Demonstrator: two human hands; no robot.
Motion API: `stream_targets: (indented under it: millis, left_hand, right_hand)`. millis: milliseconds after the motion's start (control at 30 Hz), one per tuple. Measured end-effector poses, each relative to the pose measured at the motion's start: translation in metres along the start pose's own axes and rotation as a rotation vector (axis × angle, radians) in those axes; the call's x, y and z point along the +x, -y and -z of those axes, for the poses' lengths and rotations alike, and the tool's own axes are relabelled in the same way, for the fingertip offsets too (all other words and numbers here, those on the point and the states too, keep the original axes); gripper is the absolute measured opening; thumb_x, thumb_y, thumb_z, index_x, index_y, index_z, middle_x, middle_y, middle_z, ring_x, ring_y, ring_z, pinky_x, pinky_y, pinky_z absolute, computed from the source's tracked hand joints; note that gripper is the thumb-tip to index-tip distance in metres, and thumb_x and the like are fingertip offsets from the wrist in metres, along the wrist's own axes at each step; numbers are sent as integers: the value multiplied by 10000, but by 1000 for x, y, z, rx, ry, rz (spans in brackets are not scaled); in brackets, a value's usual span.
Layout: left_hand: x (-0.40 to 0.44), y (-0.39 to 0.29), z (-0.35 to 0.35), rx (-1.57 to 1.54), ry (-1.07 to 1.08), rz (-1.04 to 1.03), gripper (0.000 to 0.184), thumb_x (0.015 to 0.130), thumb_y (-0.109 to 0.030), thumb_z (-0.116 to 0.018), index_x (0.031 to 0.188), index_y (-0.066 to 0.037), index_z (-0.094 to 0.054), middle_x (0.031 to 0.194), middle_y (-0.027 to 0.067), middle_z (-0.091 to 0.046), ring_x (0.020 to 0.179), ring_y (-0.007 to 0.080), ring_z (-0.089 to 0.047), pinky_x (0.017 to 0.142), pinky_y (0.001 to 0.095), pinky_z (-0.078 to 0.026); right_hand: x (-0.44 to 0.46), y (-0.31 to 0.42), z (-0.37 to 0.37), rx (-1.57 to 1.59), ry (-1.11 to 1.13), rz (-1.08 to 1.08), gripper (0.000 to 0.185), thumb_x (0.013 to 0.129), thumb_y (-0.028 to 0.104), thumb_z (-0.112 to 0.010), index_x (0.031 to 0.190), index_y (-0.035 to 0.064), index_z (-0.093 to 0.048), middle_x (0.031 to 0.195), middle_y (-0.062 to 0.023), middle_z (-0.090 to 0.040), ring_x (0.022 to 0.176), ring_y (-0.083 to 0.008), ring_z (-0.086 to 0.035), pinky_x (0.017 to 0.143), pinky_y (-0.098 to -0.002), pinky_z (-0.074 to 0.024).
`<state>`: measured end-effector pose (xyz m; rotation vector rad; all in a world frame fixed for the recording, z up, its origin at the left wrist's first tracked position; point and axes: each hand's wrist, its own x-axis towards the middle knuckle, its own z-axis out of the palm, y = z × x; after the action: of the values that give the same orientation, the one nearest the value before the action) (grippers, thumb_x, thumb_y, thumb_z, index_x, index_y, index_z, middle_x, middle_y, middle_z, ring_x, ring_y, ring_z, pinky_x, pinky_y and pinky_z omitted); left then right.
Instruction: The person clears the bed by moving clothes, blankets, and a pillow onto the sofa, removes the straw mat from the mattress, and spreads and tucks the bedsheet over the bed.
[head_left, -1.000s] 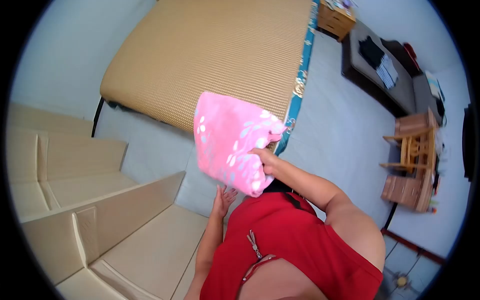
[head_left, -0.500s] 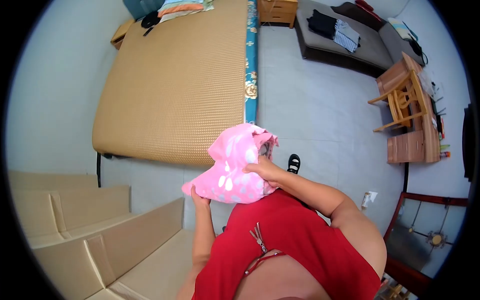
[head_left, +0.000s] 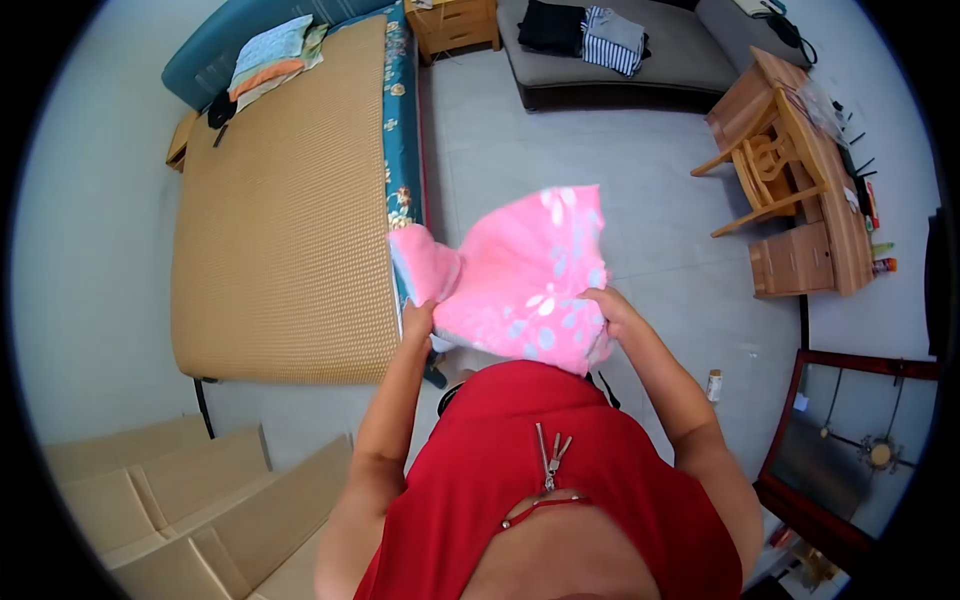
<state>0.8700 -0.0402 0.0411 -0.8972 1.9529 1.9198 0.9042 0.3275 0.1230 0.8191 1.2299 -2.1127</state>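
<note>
Pink spotted fleece cloth (head_left: 525, 275), at 12 o'clock from red top (head_left: 500, 430); left hand (head_left: 420, 318) grasping near-left edge, right hand (head_left: 613, 308) grasping right edge, grips set apart seemingly to hold cloth spread; mat-covered bed (head_left: 280, 220) at 10 o'clock from cloth

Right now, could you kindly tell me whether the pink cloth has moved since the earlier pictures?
Yes, rightward: judged against the bed, the pink cloth has gone from the foot end to mostly beyond the blue side.
</note>
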Motion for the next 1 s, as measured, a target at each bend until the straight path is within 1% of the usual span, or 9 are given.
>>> stream_targets:
  millis: [33, 67, 167, 300, 500, 667, 767, 900, 1000]
  left_hand:
    - [8, -5, -20, 150, -44, -48, 440, 805, -82, -563, 1203, 82, -474, 1062, 181, -597, 916, 263, -603, 817, 352, -486]
    - [15, -8, -34, -18, 47, -66, 434, 784, -67, -566, 1190, 72, -498, 1010, 180, -622, 861, 262, -617, 759, 333, -490]
    - [21, -45, -69, 222, 114, -198, 408, 753, -129, -591, 1143, -11, -587, 974, 157, -650, 910, 265, -622, 803, 329, -465]
    - [37, -95, -119, 664, 179, -618, 365, 776, -216, -602, 1135, -152, -615, 992, 143, -636, 945, 306, -611, 811, 358, -473]
    - [20, -196, -215, 1084, 535, -1096, 447, 692, -99, -608, 1128, -194, -625, 1013, 169, -574, 817, 324, -614, 700, 417, -491]
    - [68, -254, -261, 1107, 759, -1339, 476, 621, -35, -633, 1067, -201, -637, 827, 103, -518, 652, 282, -586, 584, 380, -485]
    - [100, -281, -280, 1053, 822, -1522, 445, 629, -37, -621, 1042, -203, -638, 822, 93, -517, 642, 272, -580, 579, 372, -486]
    - [128, -325, -306, 1109, 856, -1553, 436, 634, -57, -624, 1045, -201, -636, 837, 99, -512, 656, 274, -581, 598, 384, -490]
    - [151, -357, -318, 1055, 890, -1372, 450, 677, -105, -648, 1117, -197, -620, 896, 106, -524, 721, 282, -589, 639, 374, -494]
  right_hand:
    - [3, 3, 6, 12, -15, 30, 468, 762, 100, -634, 1186, -44, -498, 1076, -170, -611, 932, -265, -632, 807, -387, -527]
    - [4, 6, 11, 19, -29, 59, 457, 763, 102, -632, 1178, -42, -503, 1071, -169, -612, 924, -263, -634, 804, -384, -528]
    - [1, 41, 17, 62, -47, 51, 433, 771, 125, -641, 1161, -17, -519, 1056, -146, -616, 927, -239, -631, 808, -377, -524]
    - [29, 73, 24, 101, -16, -50, 424, 802, 193, -663, 1164, 22, -524, 1060, -95, -611, 958, -199, -612, 823, -371, -514]
    - [81, 130, 2, 156, 29, 153, 484, 878, 319, -618, 1247, 49, -459, 1178, -60, -567, 1081, -170, -551, 917, -349, -467]
    - [112, 197, -20, 317, 59, 220, 530, 889, 361, -594, 1292, 62, -421, 1225, -75, -536, 1117, -196, -531, 951, -357, -445]
    - [124, 224, -33, 402, 2, 174, 555, 880, 356, -605, 1305, 59, -407, 1232, -93, -528, 1114, -222, -534, 947, -372, -449]
    - [165, 268, -38, 402, -132, 173, 548, 850, 265, -629, 1304, 58, -402, 1205, -120, -539, 1099, -253, -543, 930, -398, -463]
    - [211, 291, -23, 482, -31, 242, 509, 818, 179, -615, 1276, 62, -428, 1175, -140, -552, 1066, -279, -565, 897, -430, -487]
